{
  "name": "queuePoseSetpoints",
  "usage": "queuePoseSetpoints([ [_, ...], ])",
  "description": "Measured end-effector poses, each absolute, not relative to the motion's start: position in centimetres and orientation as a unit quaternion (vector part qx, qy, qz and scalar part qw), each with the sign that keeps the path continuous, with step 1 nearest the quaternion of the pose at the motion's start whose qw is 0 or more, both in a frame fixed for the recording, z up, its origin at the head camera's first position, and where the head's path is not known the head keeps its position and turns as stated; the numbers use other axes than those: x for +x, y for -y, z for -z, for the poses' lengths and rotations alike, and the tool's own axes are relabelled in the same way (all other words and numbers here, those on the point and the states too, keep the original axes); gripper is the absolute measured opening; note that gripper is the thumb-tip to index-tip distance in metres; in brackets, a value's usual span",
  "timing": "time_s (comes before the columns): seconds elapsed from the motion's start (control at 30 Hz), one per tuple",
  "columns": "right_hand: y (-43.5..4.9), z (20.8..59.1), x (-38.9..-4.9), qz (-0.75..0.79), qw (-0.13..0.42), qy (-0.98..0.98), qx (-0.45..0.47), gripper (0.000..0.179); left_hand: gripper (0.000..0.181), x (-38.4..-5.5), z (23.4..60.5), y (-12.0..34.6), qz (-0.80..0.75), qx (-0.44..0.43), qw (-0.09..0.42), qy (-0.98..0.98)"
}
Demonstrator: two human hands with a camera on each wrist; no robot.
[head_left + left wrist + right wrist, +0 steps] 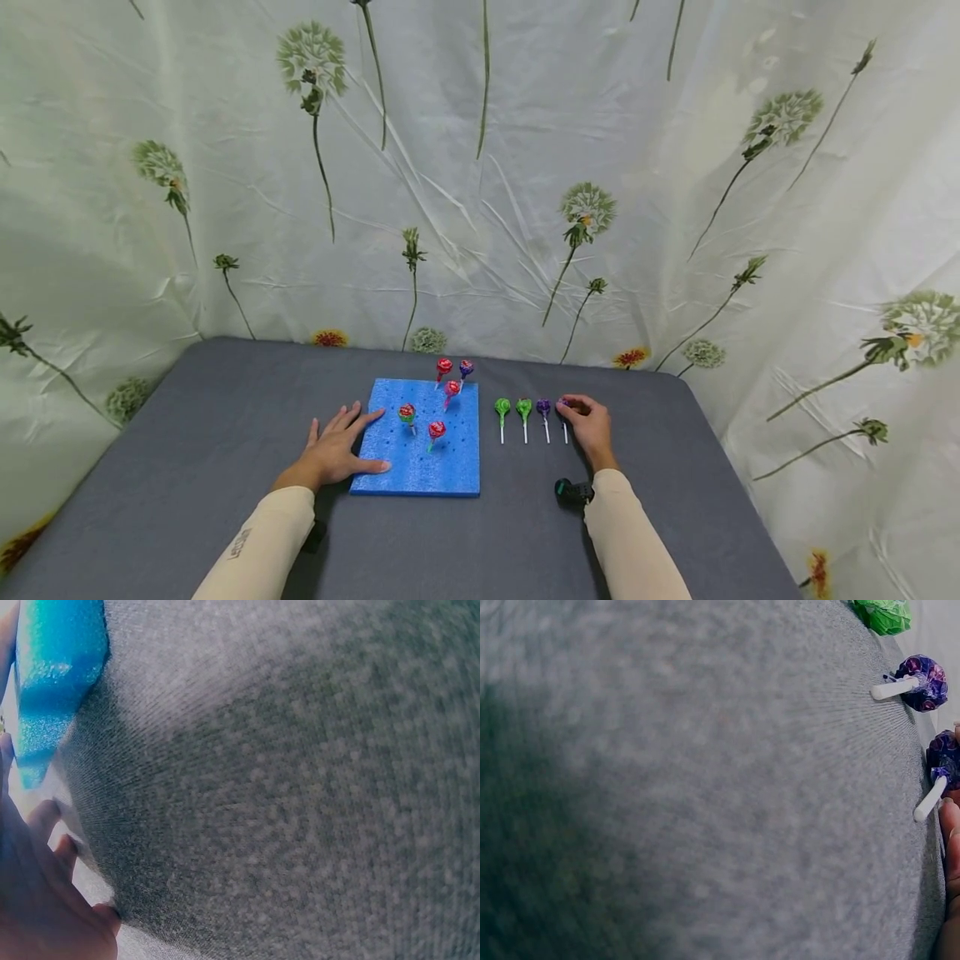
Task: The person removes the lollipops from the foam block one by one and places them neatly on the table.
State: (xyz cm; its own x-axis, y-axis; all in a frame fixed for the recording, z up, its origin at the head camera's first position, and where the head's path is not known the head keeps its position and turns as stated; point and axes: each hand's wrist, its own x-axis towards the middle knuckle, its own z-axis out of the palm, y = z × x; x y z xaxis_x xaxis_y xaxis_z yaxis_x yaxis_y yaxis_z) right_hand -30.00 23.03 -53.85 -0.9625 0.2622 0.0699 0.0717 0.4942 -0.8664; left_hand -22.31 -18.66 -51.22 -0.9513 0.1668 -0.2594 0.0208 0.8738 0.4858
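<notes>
My left hand point(330, 454) lies with fingers spread at the left side of a blue board point(450, 479) dotted with small holes, thumb and index finger resting on it. Several lollipops stand in the board, among them a red one point(444, 366), a purple one point(467, 367) and a red-and-green one point(407, 412). To the right, my right hand point(594, 429) pinches the wrapped head of a purple lollipop point(943, 754), the rightmost of a row. Its white stick points toward me, low over the table.
Left of that lollipop lie another purple lollipop point(543, 408) and two green ones, the nearer green lollipop point(524, 407) beside it. A grey cloth covers the table point(517, 542). Behind its far edge hangs a pale curtain point(480, 250) with dandelion prints.
</notes>
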Motion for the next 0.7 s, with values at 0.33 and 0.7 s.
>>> queuePoseSetpoints([
  [0.33,-22.83,53.88,-29.75,-0.506,0.104,0.851,-0.093,0.025,0.101,-22.2,51.15,18.96,-0.257,0.066,0.135,-0.955],
  [0.7,-23.01,54.1,-29.77,-0.508,0.101,0.851,-0.082,0.024,0.101,-22.14,51.05,18.97,-0.258,0.065,0.135,-0.955],
])
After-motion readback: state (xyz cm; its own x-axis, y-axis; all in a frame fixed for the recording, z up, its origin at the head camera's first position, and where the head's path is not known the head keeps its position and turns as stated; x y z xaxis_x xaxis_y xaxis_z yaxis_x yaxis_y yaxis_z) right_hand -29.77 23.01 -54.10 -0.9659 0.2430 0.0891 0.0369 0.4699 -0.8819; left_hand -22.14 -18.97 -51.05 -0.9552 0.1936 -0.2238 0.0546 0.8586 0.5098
